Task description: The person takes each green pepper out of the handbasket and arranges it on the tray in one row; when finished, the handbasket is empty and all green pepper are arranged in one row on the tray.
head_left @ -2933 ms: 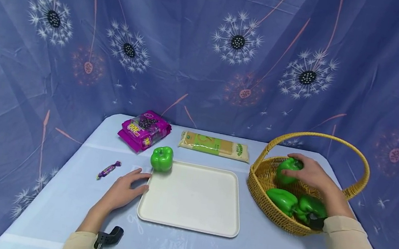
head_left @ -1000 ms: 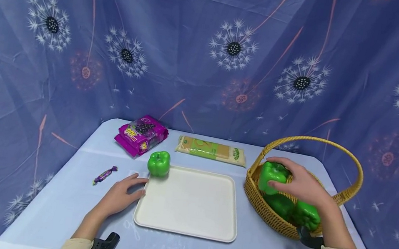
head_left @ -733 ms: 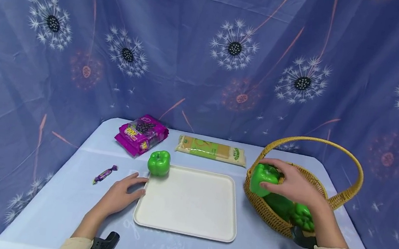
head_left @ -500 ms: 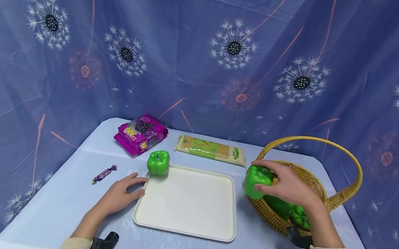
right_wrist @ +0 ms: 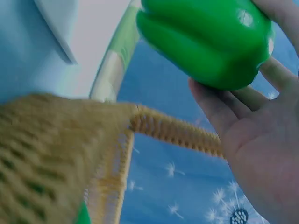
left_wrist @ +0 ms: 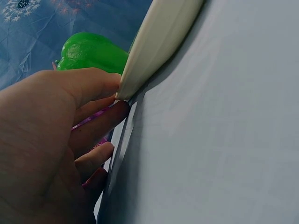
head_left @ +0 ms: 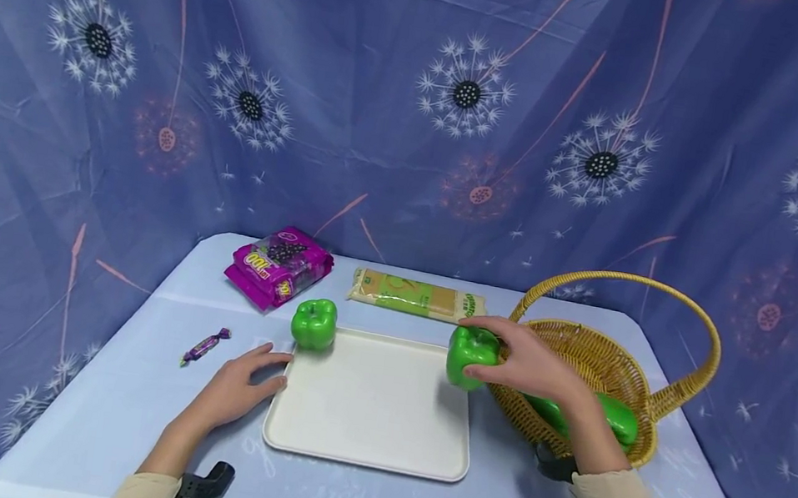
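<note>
My right hand [head_left: 531, 363] grips a green bell pepper [head_left: 468, 357] between thumb and fingers, held over the right edge of the white tray [head_left: 371, 405]. In the right wrist view the same bell pepper [right_wrist: 210, 39] is pinched at one end by the fingertips. My left hand [head_left: 237, 387] rests at the tray's left edge, its fingertips touching the rim, as the left wrist view also shows on the tray wall [left_wrist: 152, 49]. Another green bell pepper [head_left: 314, 324] sits at the tray's back left corner. Beneath my right forearm, more green peppers [head_left: 617, 419] lie in the wicker basket [head_left: 593, 354], partly hidden.
A purple snack bag [head_left: 279, 267] lies at the back left, with a wrapped candy [head_left: 206, 346] nearer me. Behind the tray is a long noodle packet [head_left: 411, 295]. The basket's tall handle [head_left: 630, 278] arches up at the right. A blue dandelion curtain [head_left: 357, 109] encloses the table.
My right hand has lifted the bell pepper out of the basket and carried it left, past the basket rim to the tray's right edge. My left hand stays at the tray.
</note>
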A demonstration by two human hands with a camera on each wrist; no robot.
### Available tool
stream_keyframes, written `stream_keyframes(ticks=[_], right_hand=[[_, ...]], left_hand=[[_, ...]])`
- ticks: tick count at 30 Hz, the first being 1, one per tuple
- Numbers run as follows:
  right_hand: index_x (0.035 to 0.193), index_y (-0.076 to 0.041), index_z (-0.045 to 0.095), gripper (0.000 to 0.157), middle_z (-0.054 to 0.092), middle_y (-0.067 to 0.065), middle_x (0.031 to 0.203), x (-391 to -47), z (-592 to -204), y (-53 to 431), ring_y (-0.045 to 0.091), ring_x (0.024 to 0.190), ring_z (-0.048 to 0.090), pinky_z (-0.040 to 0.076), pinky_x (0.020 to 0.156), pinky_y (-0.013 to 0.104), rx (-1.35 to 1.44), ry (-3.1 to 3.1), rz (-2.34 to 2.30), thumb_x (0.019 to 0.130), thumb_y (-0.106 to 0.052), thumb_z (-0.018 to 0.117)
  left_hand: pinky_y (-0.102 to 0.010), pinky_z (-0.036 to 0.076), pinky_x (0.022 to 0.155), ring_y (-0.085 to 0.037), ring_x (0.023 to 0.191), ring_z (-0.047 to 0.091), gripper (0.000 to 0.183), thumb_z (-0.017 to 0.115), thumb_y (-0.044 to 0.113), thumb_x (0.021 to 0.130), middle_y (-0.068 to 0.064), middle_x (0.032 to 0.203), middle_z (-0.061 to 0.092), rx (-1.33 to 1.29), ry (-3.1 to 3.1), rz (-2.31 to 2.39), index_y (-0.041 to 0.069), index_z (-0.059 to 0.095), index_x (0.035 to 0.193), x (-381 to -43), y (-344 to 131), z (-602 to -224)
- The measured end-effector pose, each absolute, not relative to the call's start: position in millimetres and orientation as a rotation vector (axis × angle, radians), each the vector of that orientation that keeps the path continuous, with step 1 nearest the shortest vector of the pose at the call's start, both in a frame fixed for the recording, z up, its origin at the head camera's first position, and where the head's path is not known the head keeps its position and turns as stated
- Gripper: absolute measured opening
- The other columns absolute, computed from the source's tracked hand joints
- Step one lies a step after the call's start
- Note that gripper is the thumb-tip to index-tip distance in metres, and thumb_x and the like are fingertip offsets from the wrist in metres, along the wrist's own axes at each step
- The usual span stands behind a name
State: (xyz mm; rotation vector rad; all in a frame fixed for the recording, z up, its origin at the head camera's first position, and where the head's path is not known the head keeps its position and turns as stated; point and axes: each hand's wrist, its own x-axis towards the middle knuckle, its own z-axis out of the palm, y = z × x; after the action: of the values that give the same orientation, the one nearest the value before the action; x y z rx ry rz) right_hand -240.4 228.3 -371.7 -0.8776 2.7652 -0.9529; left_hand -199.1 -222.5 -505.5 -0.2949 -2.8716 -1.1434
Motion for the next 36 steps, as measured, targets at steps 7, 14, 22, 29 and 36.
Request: stream_keyframes(ticks=[7,14,22,29,36], right_hand=[[0.133,-0.040,0.053,0.061,0.055,-0.011,0.124,-253,-384,207,0.014,0.095,0.057,0.054,0.075,0.038,-0.922,2.720,-1.021,0.078,-0.042,0.079],[0.135,-0.035,0.054,0.062,0.055,-0.011,0.125,-265,-392,189,0.013,0.096,0.057,0.053,0.074,0.033,-0.949,2.726,-1.024,0.078,-0.038,0.080],[0.133,-0.035,0.055,0.061,0.057,-0.009,0.120,-280,-399,163,0.013,0.094,0.057,0.053,0.073,0.033,-0.944,2.697,-1.023,0.078,-0.033,0.081],[0.135,-0.031,0.054,0.060,0.057,-0.009,0.118,-291,-405,142,0.013,0.094,0.056,0.052,0.073,0.032,-0.959,2.655,-1.002,0.080,-0.030,0.079],[0.136,-0.033,0.053,0.062,0.056,-0.009,0.118,-299,-416,126,0.012,0.091,0.056,0.051,0.071,0.031,-0.963,2.662,-0.959,0.079,-0.033,0.079]], left_hand=[[-0.066,0.026,0.104,-0.045,0.134,0.033,0.041,0.065,0.038,0.092,-0.021,0.146,0.040,-0.276,-2.891,-1.139,0.023,0.062,0.130,-200,-222,-505],[-0.066,0.026,0.104,-0.045,0.133,0.033,0.041,0.065,0.039,0.091,-0.020,0.146,0.040,-0.278,-2.891,-1.138,0.023,0.062,0.129,-200,-221,-504],[-0.065,0.026,0.104,-0.045,0.133,0.034,0.041,0.065,0.037,0.092,-0.022,0.145,0.041,-0.286,-2.887,-1.136,0.021,0.062,0.130,-199,-221,-503],[-0.064,0.027,0.104,-0.045,0.132,0.036,0.040,0.066,0.035,0.091,-0.022,0.144,0.042,-0.305,-2.861,-1.137,0.021,0.063,0.128,-200,-221,-503],[-0.064,0.028,0.104,-0.044,0.132,0.036,0.039,0.066,0.034,0.091,-0.023,0.143,0.043,-0.313,-2.859,-1.145,0.021,0.063,0.128,-198,-220,-502]])
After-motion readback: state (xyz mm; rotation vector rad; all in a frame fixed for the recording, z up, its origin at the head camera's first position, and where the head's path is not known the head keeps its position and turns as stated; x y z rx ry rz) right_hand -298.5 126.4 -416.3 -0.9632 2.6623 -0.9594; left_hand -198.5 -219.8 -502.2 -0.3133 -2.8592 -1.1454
